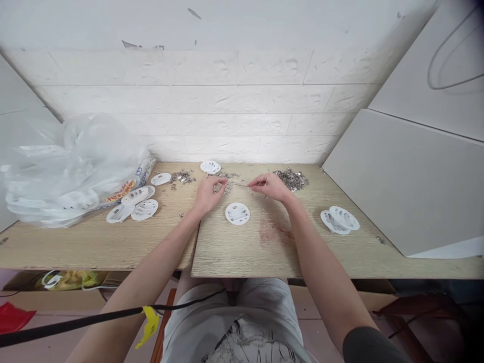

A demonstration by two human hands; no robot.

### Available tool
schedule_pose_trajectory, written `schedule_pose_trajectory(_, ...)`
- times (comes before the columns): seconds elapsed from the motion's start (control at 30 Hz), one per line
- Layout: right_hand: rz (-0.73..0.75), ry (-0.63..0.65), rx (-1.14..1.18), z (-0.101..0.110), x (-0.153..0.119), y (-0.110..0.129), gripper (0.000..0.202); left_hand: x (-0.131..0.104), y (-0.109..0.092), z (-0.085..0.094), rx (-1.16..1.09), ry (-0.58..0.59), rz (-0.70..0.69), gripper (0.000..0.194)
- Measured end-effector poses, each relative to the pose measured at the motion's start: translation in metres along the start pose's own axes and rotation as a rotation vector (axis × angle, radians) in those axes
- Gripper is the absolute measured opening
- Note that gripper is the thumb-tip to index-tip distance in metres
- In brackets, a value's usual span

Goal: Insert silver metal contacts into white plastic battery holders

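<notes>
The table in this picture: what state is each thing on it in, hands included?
Plastic bag: crumpled, bulging.
Middle white disc: lying face-on to the camera, apart from the others.
White discs at the right: overlapping.
Metal bits: loose, in heaps.
Right hand: pinching a thin rod.
Left hand: fingers bent, grip unclear.
Table: reddish-stained.

Wall [204, 111]: A white brick pattern is seen at 12 o'clock, topped by chipped paint.
Panel [408, 176]: A pale grey surface is pictured at 3 o'clock.
Wire [438, 88]: A thin loop is shown at 2 o'clock.
Black cord [83, 321]: A yellow strip [150, 322] is attached at 7 o'clock.
Red object [15, 317]: It is glimpsed at 8 o'clock.
</notes>
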State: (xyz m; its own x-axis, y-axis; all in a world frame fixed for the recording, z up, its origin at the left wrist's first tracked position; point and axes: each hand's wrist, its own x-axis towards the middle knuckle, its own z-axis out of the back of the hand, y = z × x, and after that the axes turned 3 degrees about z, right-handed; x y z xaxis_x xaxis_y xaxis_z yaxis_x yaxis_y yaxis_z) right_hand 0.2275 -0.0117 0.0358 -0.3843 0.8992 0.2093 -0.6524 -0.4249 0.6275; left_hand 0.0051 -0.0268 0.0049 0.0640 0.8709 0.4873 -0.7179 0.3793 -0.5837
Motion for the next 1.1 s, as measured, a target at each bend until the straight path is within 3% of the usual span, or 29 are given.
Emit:
schedule_pose_trajectory(0.23,0.119,-0.002,0.131,-0.011,0.002,0.011,0.02,-0.001,-0.004,-0.001,-0.208,0.097,0.03,0.018)
schedule_pose_trajectory(0.43,0.071,-0.001,0.274,-0.012,0.002,0.012,0.021,0.001,0.001,-0.004,-0.464,0.105,0.172,0.023)
schedule_pose_trajectory(0.6,-0.004,-0.056,0.462,-0.016,0.004,0.011,0.021,0.002,0.003,-0.005,-0.579,0.065,0.209,0.023)
schedule_pose_trajectory(0.7,-0.063,-0.069,0.603,-0.028,0.007,0.017,0.013,0.0,0.001,-0.003,-0.505,0.027,0.15,0.022)
schedule_pose_trajectory(0.8,-0.102,0.043,0.687,-0.041,0.008,0.026,0.008,-0.003,-0.004,-0.001,-0.346,0.005,-0.011,0.021)
schedule_pose_trajectory(0.97,-0.016,0.049,0.691,-0.049,0.006,0.035,0.026,-0.008,-0.005,0.0,-0.182,-0.061,-0.187,0.015)
schedule_pose_trajectory(1.1,-0.083,0.086,0.751,-0.043,0.003,0.035,0.031,-0.008,-0.001,0.0,-0.097,-0.113,-0.278,0.013)
